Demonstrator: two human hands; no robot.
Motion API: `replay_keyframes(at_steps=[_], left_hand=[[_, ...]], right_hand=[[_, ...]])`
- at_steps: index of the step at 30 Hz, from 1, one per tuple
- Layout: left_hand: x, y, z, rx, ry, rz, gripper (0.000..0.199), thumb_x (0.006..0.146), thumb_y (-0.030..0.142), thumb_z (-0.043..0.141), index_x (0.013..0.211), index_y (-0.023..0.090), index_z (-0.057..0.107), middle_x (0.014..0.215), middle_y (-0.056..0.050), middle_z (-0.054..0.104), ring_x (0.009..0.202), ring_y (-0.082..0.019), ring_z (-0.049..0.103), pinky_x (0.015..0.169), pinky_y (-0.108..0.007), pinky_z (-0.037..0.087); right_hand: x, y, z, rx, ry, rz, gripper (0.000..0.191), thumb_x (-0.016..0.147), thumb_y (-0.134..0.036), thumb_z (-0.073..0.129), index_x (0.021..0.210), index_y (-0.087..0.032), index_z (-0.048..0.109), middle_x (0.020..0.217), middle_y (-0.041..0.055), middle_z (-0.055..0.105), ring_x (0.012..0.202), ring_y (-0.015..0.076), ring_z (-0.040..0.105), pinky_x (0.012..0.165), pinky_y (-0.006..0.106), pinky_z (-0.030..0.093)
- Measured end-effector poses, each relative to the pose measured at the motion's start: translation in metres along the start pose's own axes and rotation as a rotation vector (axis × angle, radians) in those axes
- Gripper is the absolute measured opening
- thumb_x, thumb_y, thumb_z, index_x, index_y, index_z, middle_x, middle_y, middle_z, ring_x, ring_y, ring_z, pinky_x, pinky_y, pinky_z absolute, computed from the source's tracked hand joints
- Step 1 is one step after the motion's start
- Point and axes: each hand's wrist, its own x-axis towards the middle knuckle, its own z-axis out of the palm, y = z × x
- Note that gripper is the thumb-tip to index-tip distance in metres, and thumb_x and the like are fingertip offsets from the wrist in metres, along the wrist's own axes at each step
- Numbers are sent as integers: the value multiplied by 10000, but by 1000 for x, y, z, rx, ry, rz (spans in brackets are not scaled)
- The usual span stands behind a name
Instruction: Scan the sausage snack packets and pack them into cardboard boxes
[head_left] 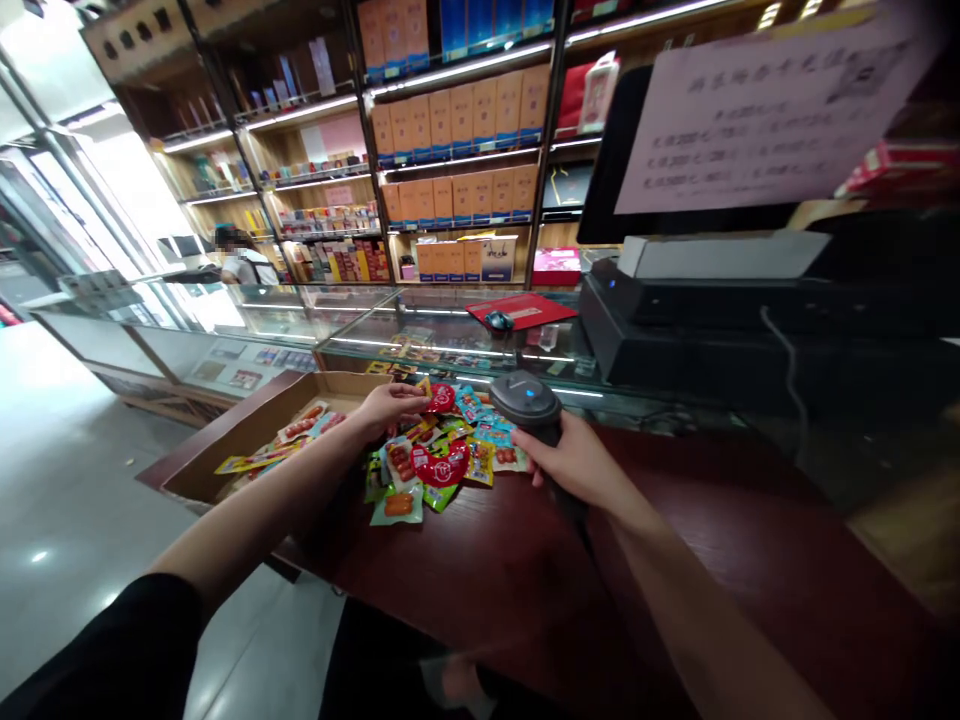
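Observation:
My right hand (581, 460) is wrapped round the handle of a black barcode scanner (523, 398), whose head shows a small blue light. My left hand (391, 405) reaches over a pile of small snack packets (457, 430), its fingertips pinched on a yellow snack packet (425, 387) at the far side. Red, blue, green and yellow wrappers are mixed in the pile. One red curved packet (442, 463) lies near its front, beside a clear sausage packet (397, 504). Left of the pile, partly behind my left forearm, stands an open cardboard box (199, 490) with more packets inside.
All this sits on a dark red wooden table (480, 570). Behind it runs a glass display counter (360, 325) with a mouse (499, 320) on a red mat (536, 311). A monitor with a paper notice (742, 120) stands at right. Another person (244, 260) is far left.

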Motion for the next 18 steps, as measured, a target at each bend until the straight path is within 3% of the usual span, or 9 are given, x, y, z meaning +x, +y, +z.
replay_keyframes(at_steps=[7,12,18], left_hand=[[38,-26,80,117,-143,-2,498,455,368,973,798,118,712,754,-65,736,663,-163,697,612,-280,585],[56,-35,118,150,-163,18,457,440,313,973,760,115,714,662,-24,696,609,-142,653,610,-287,574],[58,-47,157,218,-241,-13,341,479,255,946,688,130,707,592,-8,652,520,-122,579,560,-262,512]], right_hand=[[-7,-11,-35,58,63,4,208,820,-338,720,863,-200,572,567,-12,636,405,146,595,392,241,487],[-11,-14,-52,105,82,-5,222,831,-340,721,876,-174,581,569,-13,624,412,133,595,386,215,481],[-14,-16,-66,130,101,-29,221,832,-333,724,896,-160,603,587,-10,633,415,115,590,403,206,483]])
